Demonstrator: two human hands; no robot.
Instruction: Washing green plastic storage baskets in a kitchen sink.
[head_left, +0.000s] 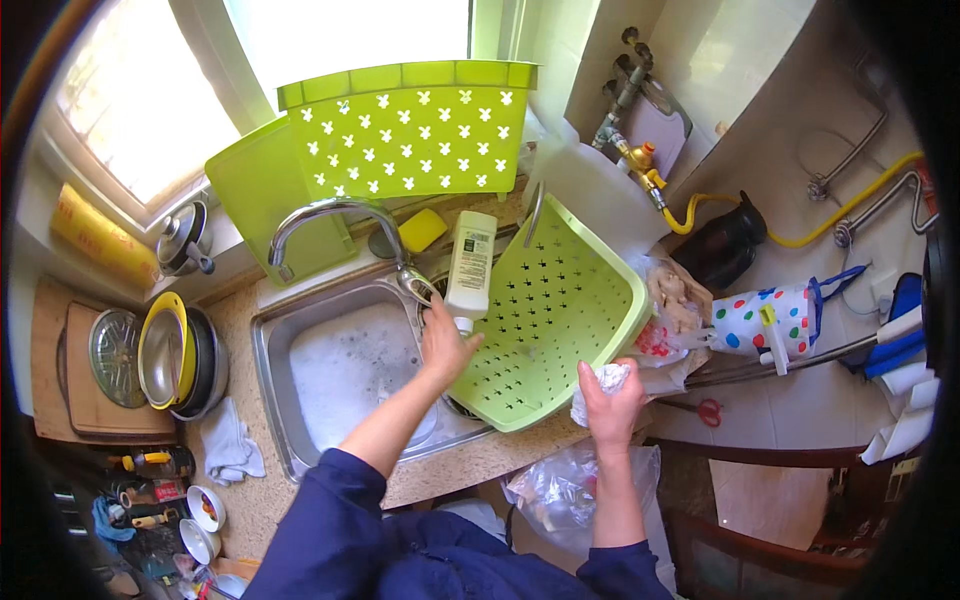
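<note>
My left hand (448, 341) reaches over the sink divider, its fingers by the base of the chrome faucet (415, 279) and close to the cap of a white plastic bottle (472, 262); whether it touches either is not plain. In my right hand (615, 405) is a crumpled white cloth (609, 381), held beside the near right rim of a light green perforated basket (559, 322). That basket rests tilted over the right side of the sink. Foamy water (352, 367) fills the left basin of the steel sink (281, 405).
Behind the faucet stand a green bin with white rabbit shapes (409, 142), a green lid (277, 202) and a yellow sponge (423, 229). Left are stacked pans (161, 352), a cutting board (97, 352) and a grey cloth (231, 442). A plastic bag (555, 495) hangs below the counter.
</note>
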